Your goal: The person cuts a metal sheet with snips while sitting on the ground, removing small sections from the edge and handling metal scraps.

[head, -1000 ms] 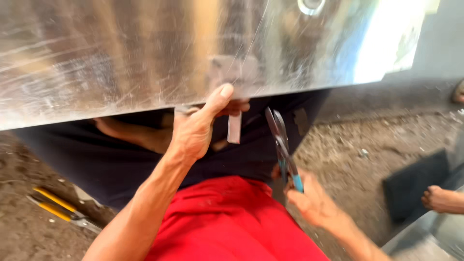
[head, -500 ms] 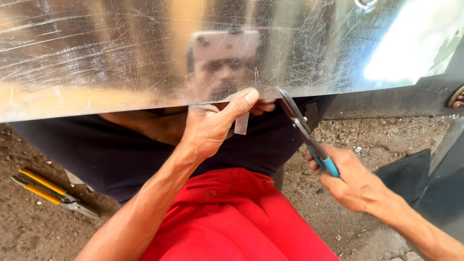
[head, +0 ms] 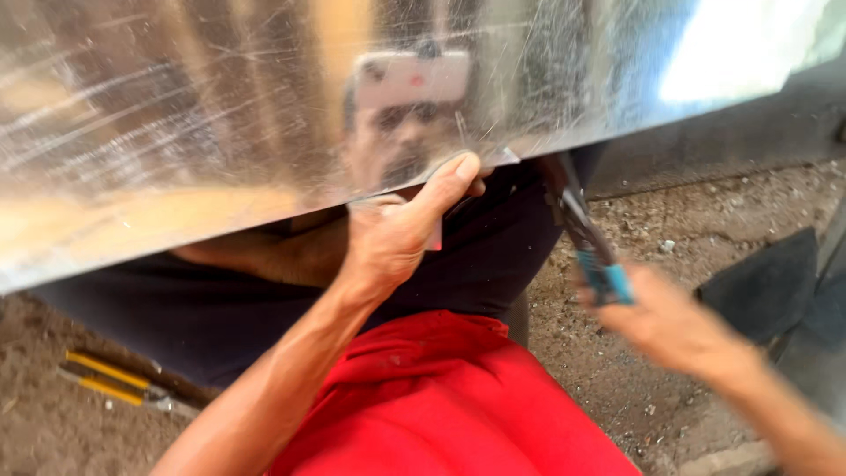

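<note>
Head view, left hand (head: pixel 392 234): centre of frame, thumb on top, pinching the lower edge of the shiny metal sheet (head: pixel 220 132).
Metal sheet: spans the upper frame, edge slanting up to the right.
Right hand (head: pixel 674 326): lower right, blurred, closed round blue-handled snips (head: pixel 586 234), blades up at the sheet's edge.
Lower left: yellow-handled pliers (head: pixel 119 383) on dirt ground (head: pixel 687 220).

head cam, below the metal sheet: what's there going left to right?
Yellow-handled pliers on the ground → left hand gripping the metal sheet's edge → blue-handled snips → right hand holding them → dark slab on the ground.
</note>
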